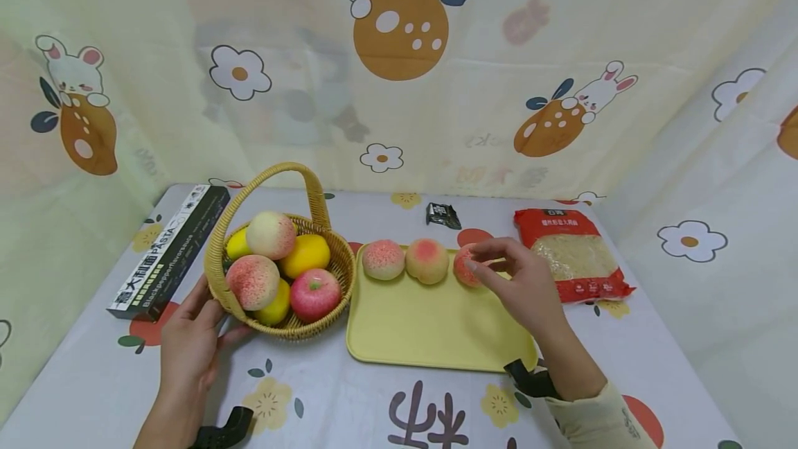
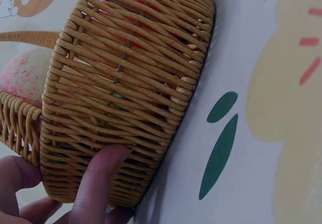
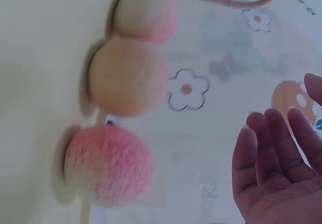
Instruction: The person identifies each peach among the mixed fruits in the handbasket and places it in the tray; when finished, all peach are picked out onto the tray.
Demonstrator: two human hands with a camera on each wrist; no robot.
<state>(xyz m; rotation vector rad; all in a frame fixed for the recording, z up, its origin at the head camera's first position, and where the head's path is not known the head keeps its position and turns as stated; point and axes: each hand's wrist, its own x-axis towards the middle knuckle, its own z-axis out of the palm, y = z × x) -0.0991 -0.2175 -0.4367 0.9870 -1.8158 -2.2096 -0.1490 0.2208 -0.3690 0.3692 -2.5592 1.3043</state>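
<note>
left hand (image 1: 187, 345) on basket (image 1: 314, 324), box (image 1: 171, 249) reading "PASTA"

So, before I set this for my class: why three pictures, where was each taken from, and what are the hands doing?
One person wears three cameras: one on the head, one on each wrist. The head view shows a table with a yellow tray carrying three peaches, a wicker basket of fruit, a pasta box and a red packet. The left hand touches the basket wall, seen close in the left wrist view. The right hand, fingers open, holds nothing beside the rightmost peach.
</note>
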